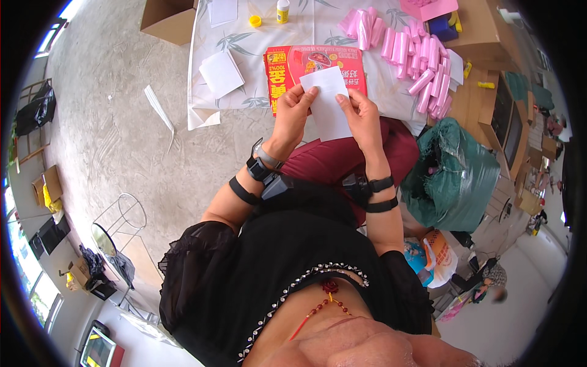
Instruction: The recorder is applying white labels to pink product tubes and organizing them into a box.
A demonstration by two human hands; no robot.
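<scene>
Between my two hands I hold a white sheet of paper (330, 110), upright over the table's near edge. My left hand (293, 113) pinches its left side with the thumb on top. On the right side, my right hand (362, 116) grips it the same way. Behind the paper lies a flat red and yellow printed piece of packaging (281, 61), partly covered by the sheet and my hands. A small stack of white paper sheets (221, 73) rests to the left of it. Farther back stand a glue stick (282, 12) and its loose yellow cap (255, 21).
Many pink rolls (422, 55) are piled on the table's right side. A green sack (452, 177) stands at my right, beside my leg. A cardboard box (168, 24) sits beyond the table's left edge. A paper strip (160, 110) lies on the floor.
</scene>
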